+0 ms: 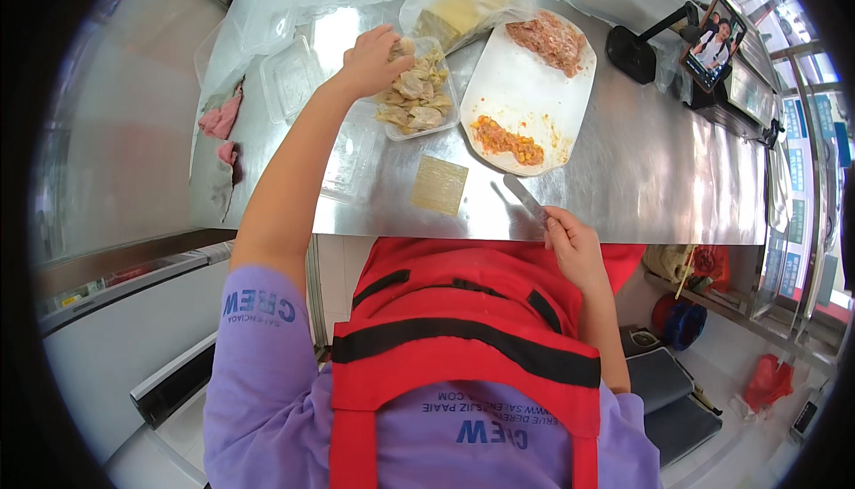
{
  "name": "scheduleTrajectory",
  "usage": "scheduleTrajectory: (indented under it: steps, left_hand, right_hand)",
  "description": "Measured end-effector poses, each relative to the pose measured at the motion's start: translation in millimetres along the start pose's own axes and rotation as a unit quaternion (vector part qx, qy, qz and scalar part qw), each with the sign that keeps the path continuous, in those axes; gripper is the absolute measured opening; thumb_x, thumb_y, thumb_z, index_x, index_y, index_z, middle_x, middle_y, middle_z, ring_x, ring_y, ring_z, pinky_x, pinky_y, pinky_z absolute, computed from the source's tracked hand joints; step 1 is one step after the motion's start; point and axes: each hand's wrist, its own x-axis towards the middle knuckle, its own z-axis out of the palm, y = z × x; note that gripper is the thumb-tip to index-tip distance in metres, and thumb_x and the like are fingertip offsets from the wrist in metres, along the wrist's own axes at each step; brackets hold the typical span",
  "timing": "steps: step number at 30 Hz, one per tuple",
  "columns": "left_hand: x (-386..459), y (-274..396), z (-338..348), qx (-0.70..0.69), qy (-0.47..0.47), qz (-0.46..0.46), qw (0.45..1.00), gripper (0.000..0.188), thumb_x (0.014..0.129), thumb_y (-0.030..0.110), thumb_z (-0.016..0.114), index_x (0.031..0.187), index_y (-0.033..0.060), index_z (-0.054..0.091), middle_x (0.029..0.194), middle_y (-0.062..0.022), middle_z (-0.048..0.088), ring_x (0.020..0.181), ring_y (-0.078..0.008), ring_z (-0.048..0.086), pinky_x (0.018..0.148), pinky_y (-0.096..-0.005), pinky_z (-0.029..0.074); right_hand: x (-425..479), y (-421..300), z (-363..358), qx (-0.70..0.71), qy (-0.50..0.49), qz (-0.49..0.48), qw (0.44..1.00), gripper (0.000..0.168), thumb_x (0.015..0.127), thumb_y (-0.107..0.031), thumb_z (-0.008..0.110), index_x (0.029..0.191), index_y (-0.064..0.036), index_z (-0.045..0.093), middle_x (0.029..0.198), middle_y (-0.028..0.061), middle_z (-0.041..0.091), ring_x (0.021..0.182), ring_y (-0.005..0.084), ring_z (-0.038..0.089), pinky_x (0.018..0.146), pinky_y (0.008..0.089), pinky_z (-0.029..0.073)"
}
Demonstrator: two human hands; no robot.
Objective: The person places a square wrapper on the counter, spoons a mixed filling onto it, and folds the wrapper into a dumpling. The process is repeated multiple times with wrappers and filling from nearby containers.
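My left hand (374,61) is over the far left corner of a clear plastic tub (457,109), with thumb and fingers around a folded wonton (401,49). Several more wontons (421,91) fill the tub. My right hand (572,242) grips a flat metal filling spatula (524,196), its blade pointing away from me at the table's front edge. A single square wrapper (439,186) lies flat on the steel between the tub and the spatula. Beyond the blade is a white plate (514,91) with pink minced meat (549,43) at the far end and an orange filling with corn (507,141) nearer me.
A plastic bag with stacked wrappers (461,11) stands behind the tub. Clear empty trays (292,78) and another clear tray (347,161) lie left. Pink cloths (222,115) are at the left edge. A phone (713,45) on a black stand (631,55) stands right.
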Motion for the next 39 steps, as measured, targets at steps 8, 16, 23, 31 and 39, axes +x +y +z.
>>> scheduleTrajectory:
  steps: [8, 16, 23, 31, 39]
  left_hand:
    - [-123, 42, 25, -0.218, 0.028, 0.210, 0.953, 0.016, 0.068, 0.004, 0.064, 0.083, 0.0048, 0.057, 0.086, -0.0110, 0.057, 0.084, -0.0294, 0.054, 0.076, -0.0369, 0.045]
    - [-150, 58, 64, -0.117, -0.090, 0.255, 0.956, 0.010, 0.062, 0.007, 0.060, 0.066, 0.0041, 0.051, 0.074, -0.0089, 0.051, 0.075, -0.0283, 0.052, 0.064, -0.0390, 0.045]
    - [-139, 42, 52, -0.766, -0.238, -0.257, 0.538, 0.027, 0.082, 0.014, 0.044, 0.104, 0.0024, 0.054, 0.101, -0.0070, 0.058, 0.093, -0.0204, 0.057, 0.081, -0.0348, 0.047]
    - [-149, 82, 65, -0.771, -0.210, -0.326, 0.505, 0.034, 0.092, 0.025, 0.039, 0.117, 0.0030, 0.046, 0.111, -0.0112, 0.056, 0.101, -0.0250, 0.055, 0.088, -0.0379, 0.045]
    - [-127, 134, 96, -0.796, -0.193, -0.356, 0.449, 0.035, 0.095, 0.018, 0.036, 0.123, -0.0028, 0.037, 0.119, -0.0161, 0.049, 0.106, -0.0285, 0.052, 0.089, -0.0423, 0.044]
  right_hand:
    - [13, 23, -18, 0.039, 0.060, -0.002, 0.997, 0.025, 0.093, -0.012, 0.044, 0.113, 0.000, 0.053, 0.067, -0.0010, 0.052, 0.050, 0.0026, 0.041, 0.046, 0.0175, 0.034]
    - [18, -3, -14, 0.071, 0.049, 0.016, 0.996, 0.021, 0.091, -0.008, 0.042, 0.106, 0.000, 0.053, 0.067, 0.0015, 0.055, 0.053, 0.0054, 0.047, 0.048, 0.0223, 0.039]
    - [29, 14, -32, -0.152, 0.133, -0.045, 0.978, 0.022, 0.087, -0.010, 0.042, 0.103, -0.002, 0.054, 0.071, 0.0138, 0.059, 0.059, 0.0267, 0.057, 0.057, 0.0346, 0.044]
    - [54, -8, -25, -0.337, 0.055, -0.072, 0.937, 0.024, 0.083, -0.017, 0.046, 0.099, -0.008, 0.061, 0.082, 0.0181, 0.062, 0.076, 0.0351, 0.059, 0.068, 0.0446, 0.047]
    - [48, -16, -8, -0.270, -0.003, -0.084, 0.959, 0.025, 0.082, -0.015, 0.046, 0.101, -0.006, 0.061, 0.080, 0.0213, 0.061, 0.075, 0.0369, 0.059, 0.067, 0.0445, 0.046]
